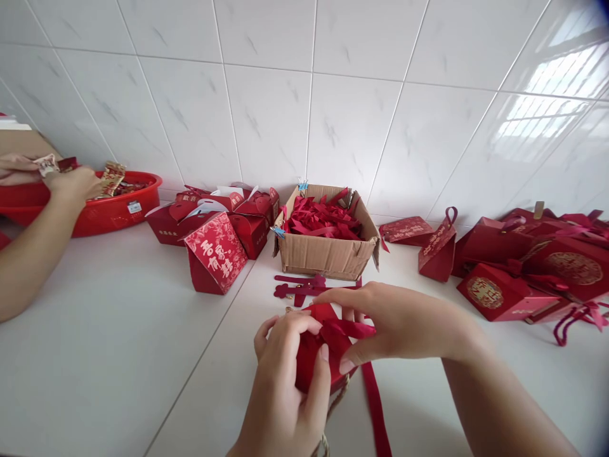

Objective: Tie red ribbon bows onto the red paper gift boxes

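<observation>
A small red gift box sits on the white counter right in front of me. My left hand is closed around its left side, thumb on the near face and fingertips on top by the ribbon. Over the box's top runs a dark red ribbon, its long tail hanging down on the right. My right hand curls around the ribbon at the box's right side, thumb low and index finger reaching across the back; its other fingers are partly hidden. A twisted cord shows below the box.
Beyond the box lie dark red flower-ended straps and a cardboard box of red ribbons. Red gift boxes stand left, with red gift bags right. At far left, another person's hands hold packets over a red basin.
</observation>
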The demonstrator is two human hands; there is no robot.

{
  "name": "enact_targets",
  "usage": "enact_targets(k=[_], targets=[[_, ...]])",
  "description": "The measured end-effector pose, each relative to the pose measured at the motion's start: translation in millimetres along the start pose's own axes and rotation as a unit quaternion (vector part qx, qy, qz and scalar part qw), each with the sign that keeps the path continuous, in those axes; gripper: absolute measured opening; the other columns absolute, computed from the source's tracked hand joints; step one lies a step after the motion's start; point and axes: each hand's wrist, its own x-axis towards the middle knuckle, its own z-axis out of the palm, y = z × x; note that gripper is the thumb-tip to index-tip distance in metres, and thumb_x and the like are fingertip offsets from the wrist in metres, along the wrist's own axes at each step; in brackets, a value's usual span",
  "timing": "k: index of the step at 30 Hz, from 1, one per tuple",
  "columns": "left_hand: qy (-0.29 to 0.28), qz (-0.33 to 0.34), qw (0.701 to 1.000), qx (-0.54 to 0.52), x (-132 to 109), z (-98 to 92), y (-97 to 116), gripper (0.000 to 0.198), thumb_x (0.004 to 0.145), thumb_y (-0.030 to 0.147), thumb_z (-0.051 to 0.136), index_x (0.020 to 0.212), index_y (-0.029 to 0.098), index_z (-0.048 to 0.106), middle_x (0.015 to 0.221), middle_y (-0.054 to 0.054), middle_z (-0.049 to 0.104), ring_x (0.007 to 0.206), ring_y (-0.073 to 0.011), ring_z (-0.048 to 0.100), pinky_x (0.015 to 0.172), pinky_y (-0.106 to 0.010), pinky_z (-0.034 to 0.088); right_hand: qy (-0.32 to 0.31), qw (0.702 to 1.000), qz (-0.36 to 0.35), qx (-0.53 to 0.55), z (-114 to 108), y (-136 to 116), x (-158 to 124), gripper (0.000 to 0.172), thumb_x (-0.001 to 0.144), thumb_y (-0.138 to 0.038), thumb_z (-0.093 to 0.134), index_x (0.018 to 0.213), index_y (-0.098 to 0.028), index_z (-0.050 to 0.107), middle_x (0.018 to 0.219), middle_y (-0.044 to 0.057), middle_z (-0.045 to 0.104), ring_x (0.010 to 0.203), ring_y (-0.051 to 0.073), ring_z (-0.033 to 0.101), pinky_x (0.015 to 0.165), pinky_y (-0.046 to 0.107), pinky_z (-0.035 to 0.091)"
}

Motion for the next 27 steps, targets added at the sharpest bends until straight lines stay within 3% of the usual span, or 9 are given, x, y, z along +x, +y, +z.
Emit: enact_targets(k=[4, 9, 14, 21, 27], targets=[[-0.008, 0.007, 1.000, 0.015, 1, -0.5, -2, 0.017, 0.086, 0.011, 0.044, 0.097, 0.024, 0.046, 0.092, -0.002, 0.062, 0.087, -0.0189, 0.060, 0.093, -0.040, 0.041, -0.006, 1.000, -0.029, -0.003, 6, 0, 8, 0.049, 0.073, -0.046, 0.069, 0.117, -0.029, 0.057, 0.088, 0.001, 0.066, 0.078, 0.019, 0.059, 0.064, 0.026, 0.041], [-0.013, -0.008, 1.000, 0.016, 0, 2.1, -1, 0.021, 0.084, 0.009, 0.044, 0.099, 0.023, 0.046, 0.093, -0.003, 0.062, 0.090, -0.0197, 0.062, 0.096, -0.044, 0.042, -0.005, 1.000, -0.016, -0.021, 12, 2, 11, 0.042, 0.072, -0.043, 0.068, 0.109, -0.026, 0.059, 0.086, 0.001, 0.064, 0.075, 0.018, 0.057, 0.060, 0.025, 0.038], [0.017, -0.035, 0.999, -0.016, -2, 4.8, -1, 0.020, 0.085, 0.011, 0.045, 0.101, 0.024, 0.046, 0.092, -0.004, 0.065, 0.086, -0.0195, 0.065, 0.091, -0.043, 0.049, -0.004, 0.999, -0.005, -0.036, 16, 3, 11, 0.040, 0.069, -0.044, 0.069, 0.102, -0.025, 0.057, 0.081, -0.001, 0.063, 0.068, 0.016, 0.055, 0.055, 0.023, 0.033], [0.013, -0.069, 0.997, -0.033, -5, 6.4, -4, 0.016, 0.088, 0.016, 0.047, 0.102, 0.023, 0.049, 0.095, -0.005, 0.067, 0.090, -0.0206, 0.067, 0.086, -0.041, 0.053, -0.005, 0.999, -0.005, -0.035, 15, 0, 8, 0.039, 0.069, -0.043, 0.069, 0.102, -0.025, 0.057, 0.082, -0.001, 0.063, 0.069, 0.015, 0.055, 0.055, 0.023, 0.033], [0.102, -0.078, 0.988, -0.086, -9, 6.7, 3, 0.017, 0.086, 0.017, 0.054, 0.102, 0.022, 0.054, 0.100, -0.006, 0.070, 0.102, -0.0211, 0.066, 0.090, -0.036, 0.053, -0.005, 0.998, 0.031, -0.048, 9, -5, 1, 0.043, 0.071, -0.049, 0.067, 0.105, -0.026, 0.057, 0.081, 0.000, 0.063, 0.070, 0.016, 0.056, 0.055, 0.024, 0.033]])
